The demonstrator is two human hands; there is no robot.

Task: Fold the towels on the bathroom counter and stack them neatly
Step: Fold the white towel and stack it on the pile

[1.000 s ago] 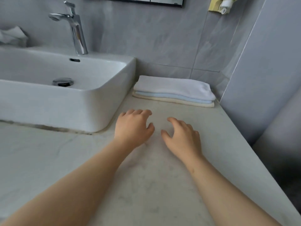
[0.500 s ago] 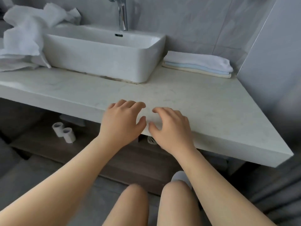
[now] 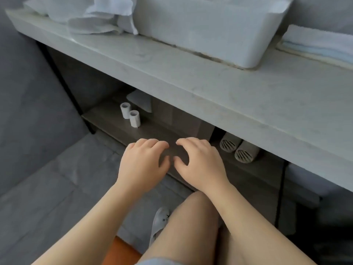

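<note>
Backed off the tabletop (image 3: 210, 96) and below its front edge with left hand (image 3: 142, 163) and right hand (image 3: 200, 163) empty (fingers loosely curled), leaving the folded stack (image 3: 321, 41) at 2 o'clock, with the crumpled towels (image 3: 91, 18) at 11 o'clock probably next.

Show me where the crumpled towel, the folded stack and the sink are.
crumpled towel (image 3: 99, 20): head view, on its bunched middle.
folded stack (image 3: 319, 38): head view, on the top white towel.
sink (image 3: 206, 29): head view, on its front wall.
</note>
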